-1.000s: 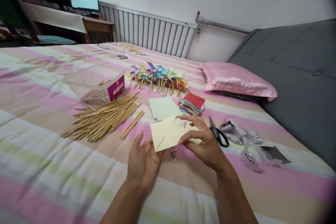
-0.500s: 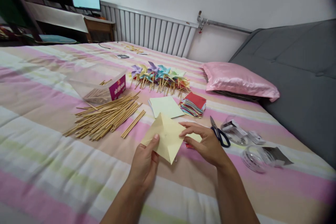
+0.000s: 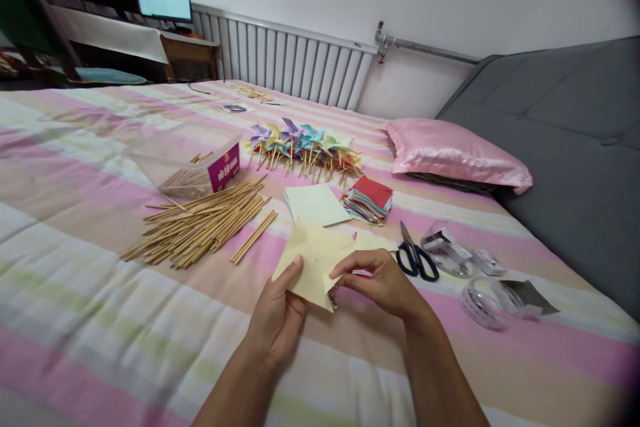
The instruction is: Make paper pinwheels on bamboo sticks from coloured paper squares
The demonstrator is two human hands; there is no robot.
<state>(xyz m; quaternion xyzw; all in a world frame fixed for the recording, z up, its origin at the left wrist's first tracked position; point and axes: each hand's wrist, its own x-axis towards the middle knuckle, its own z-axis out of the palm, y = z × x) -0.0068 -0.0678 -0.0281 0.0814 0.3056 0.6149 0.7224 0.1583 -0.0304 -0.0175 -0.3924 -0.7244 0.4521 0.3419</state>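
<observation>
My left hand and right hand both pinch the yellow paper just beside the scissors, and a hard tug could tear its cut flaps.

A striped bed cover carries everything. Beyond the left hand lie bamboo sticks and a clear box. Beyond the right hand lie scissors, stacked paper squares, pinwheels, tape rolls and a pink pillow.
</observation>
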